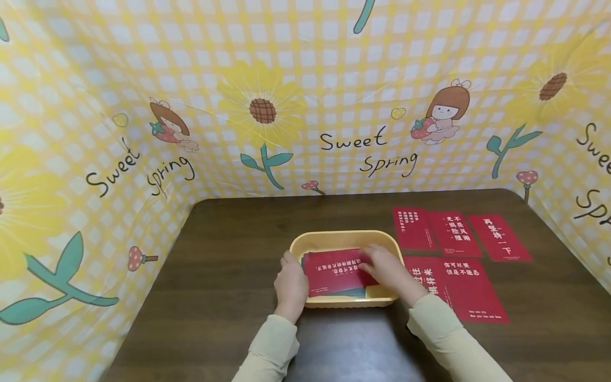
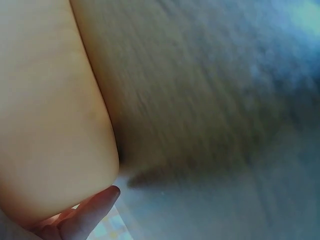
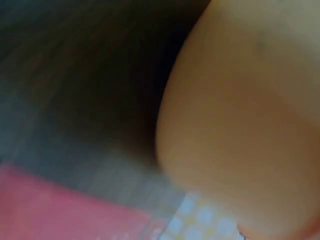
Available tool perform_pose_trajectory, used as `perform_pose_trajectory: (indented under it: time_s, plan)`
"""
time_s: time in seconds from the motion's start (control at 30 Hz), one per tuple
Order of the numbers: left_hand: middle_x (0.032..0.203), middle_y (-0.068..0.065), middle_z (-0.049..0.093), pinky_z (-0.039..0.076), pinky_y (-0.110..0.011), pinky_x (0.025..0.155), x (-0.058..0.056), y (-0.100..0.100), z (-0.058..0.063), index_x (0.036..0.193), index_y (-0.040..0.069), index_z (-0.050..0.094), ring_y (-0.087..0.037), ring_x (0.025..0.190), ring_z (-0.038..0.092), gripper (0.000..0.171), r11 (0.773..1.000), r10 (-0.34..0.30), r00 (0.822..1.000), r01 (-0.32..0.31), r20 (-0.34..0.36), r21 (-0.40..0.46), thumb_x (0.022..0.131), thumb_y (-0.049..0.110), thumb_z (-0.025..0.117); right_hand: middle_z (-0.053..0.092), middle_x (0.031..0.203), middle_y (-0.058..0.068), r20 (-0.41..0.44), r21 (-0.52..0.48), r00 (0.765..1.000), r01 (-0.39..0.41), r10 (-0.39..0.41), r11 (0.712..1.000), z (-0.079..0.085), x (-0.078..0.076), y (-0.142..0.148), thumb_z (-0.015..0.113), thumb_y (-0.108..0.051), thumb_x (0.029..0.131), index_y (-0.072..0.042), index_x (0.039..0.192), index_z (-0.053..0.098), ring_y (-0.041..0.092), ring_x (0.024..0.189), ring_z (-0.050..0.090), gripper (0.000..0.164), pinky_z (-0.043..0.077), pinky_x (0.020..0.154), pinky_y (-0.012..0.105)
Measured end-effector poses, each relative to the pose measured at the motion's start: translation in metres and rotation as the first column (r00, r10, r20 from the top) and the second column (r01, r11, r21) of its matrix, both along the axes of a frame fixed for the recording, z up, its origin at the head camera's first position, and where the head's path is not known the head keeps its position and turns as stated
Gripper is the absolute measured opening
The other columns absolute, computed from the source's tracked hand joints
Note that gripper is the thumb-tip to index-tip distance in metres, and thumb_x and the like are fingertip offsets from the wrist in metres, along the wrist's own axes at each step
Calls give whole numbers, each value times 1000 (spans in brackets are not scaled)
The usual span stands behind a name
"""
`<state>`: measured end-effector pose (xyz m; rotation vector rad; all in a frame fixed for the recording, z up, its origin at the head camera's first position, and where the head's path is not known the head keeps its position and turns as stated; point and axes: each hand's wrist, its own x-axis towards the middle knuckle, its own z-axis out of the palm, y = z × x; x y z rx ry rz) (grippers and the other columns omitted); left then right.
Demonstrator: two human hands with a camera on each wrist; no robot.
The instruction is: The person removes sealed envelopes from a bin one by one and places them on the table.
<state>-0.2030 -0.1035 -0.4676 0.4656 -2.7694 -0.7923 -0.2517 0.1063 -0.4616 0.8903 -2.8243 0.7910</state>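
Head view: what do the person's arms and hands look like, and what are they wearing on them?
The left sleeve and right sleeve are plain, pale cream with a slightly greenish tint. Each ends at the wrist in a broad, loose cuff. The left hand and right hand are bare, without gloves.

The table (image 1: 229, 286) has a dark brown surface with wood grain, and its two far corners are rounded. Near its middle stands a yellow container (image 1: 350, 302), rather low, with rounded corners. On the right of this container, five red cards (image 1: 453, 234) with white writing lie flat in two rows: three cards are farther, and two are nearer, the left one partly hidden.
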Motion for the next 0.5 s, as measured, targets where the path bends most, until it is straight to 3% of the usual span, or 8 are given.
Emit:
perform_pose_trajectory:
  time_s: [0.17, 0.3, 0.5]
  plan:
    - [95, -23, 53, 55, -52, 63, 0, 1, 0, 117, -10, 42, -41, 71, 65, 45, 1000, 4, 1000, -4, 1, 3, 83, -2, 70, 43, 140, 30, 123, 40, 989, -91, 86, 995, -7, -1, -10, 81, -12, 79, 9, 130, 54, 45, 130, 41, 61, 33, 106, 53]
    - [94, -23, 52, 55, -53, 62, 0, 1, 0, 114, -10, 42, -43, 70, 65, 46, 1000, -6, 1000, 6, -16, 2, 81, -2, 72, 27, 149, 33, 254, 89, 962, -125, 99, 988, -11, 1, -9, 87, -22, 72, 11, 141, 40, 46, 139, 25, 89, 22, 110, 57]
    - [96, -24, 53, 54, -53, 61, 0, 0, -1, 115, -10, 41, -43, 71, 64, 47, 1000, -8, 1000, 8, -20, -3, 80, -2, 72, 28, 148, 34, 265, 99, 960, -122, 92, 988, -11, 2, -8, 89, -28, 68, 12, 142, 35, 47, 138, 26, 100, 21, 109, 59]
